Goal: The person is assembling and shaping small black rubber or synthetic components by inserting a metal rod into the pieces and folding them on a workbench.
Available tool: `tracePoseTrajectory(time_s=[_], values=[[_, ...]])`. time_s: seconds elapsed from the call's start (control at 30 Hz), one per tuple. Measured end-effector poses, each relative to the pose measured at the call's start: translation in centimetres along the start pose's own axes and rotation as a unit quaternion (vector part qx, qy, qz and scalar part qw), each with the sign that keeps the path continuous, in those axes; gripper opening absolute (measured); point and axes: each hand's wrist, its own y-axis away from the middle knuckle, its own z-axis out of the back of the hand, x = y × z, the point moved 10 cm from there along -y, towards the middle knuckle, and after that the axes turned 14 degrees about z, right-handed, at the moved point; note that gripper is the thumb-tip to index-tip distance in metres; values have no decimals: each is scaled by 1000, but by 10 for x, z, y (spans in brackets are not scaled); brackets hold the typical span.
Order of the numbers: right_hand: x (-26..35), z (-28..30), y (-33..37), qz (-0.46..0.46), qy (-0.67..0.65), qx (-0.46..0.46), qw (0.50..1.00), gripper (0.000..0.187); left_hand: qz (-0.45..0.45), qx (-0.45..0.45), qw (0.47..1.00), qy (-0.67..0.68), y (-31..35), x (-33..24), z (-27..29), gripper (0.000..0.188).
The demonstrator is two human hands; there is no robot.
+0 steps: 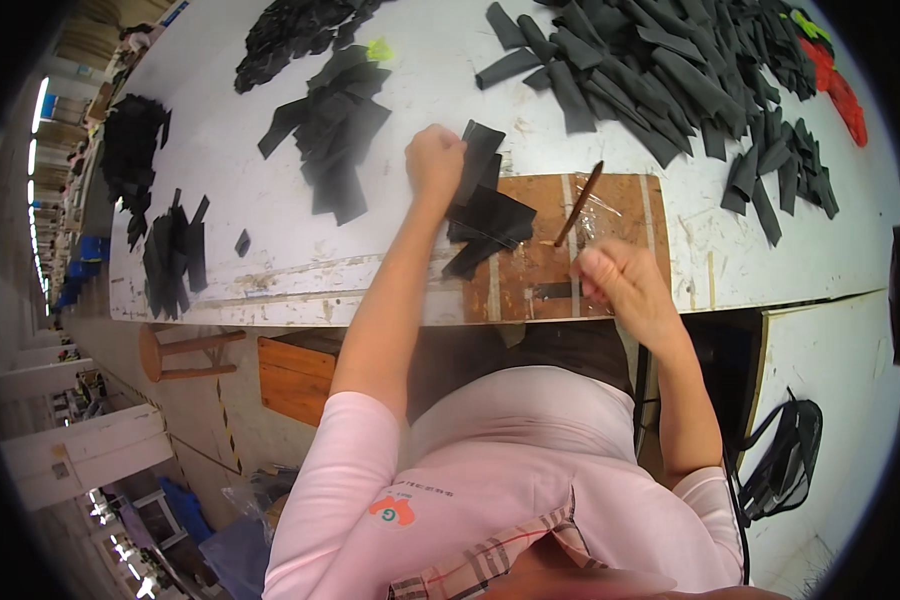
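Note:
My left hand (435,168) is closed at the edge of a black fabric strip (482,150), its fingertips partly hidden. Below that strip, more black fabric pieces (495,218) lie crossed over one another, overlapping the left part of a brown board (635,215). My right hand (627,287) is curled over the board's near right part, thumb and fingers pressed together; whatever they hold, if anything, cannot be made out. Just beyond its fingertips a thin dark-brown stick (580,203) slants over the board, apart from the hand. Clear shiny tape or film (598,208) shows beside the stick.
On the white table (370,275), a big heap of dark strips (640,70) covers the far right, with red cloth (840,95) beside it. Smaller black piles (340,130) lie left. A wooden stool (185,352) stands below; a black bag (785,455) is at right.

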Motion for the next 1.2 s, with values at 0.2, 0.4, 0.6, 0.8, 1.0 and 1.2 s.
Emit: tracePoseTrajectory(time_s=[0.2, 0.4, 0.6, 0.8, 1.0, 1.2], values=[[48, -25, -3, 180, 186, -16, 966, 17, -54, -1, 917, 396, 62, -34, 77, 9], [71, -16, -6, 245, 102, -139, 954, 39, 82, 281, 751, 592, 167, -33, 53, 9], [13, -33, 3, -17, -234, -20, 972, 10, 159, 333, 676, 638, 206, -31, 28, 13], [17, -34, 9, -19, -120, 91, 988, 15, 132, 435, 710, 537, 179, -51, 39, 25], [25, -41, 7, 34, -36, 194, 980, 29, 29, 514, 812, 277, 176, -77, 38, 22], [26, -42, 3, 48, -28, 225, 973, 29, 19, 548, 807, 220, 181, -82, 36, 14]])
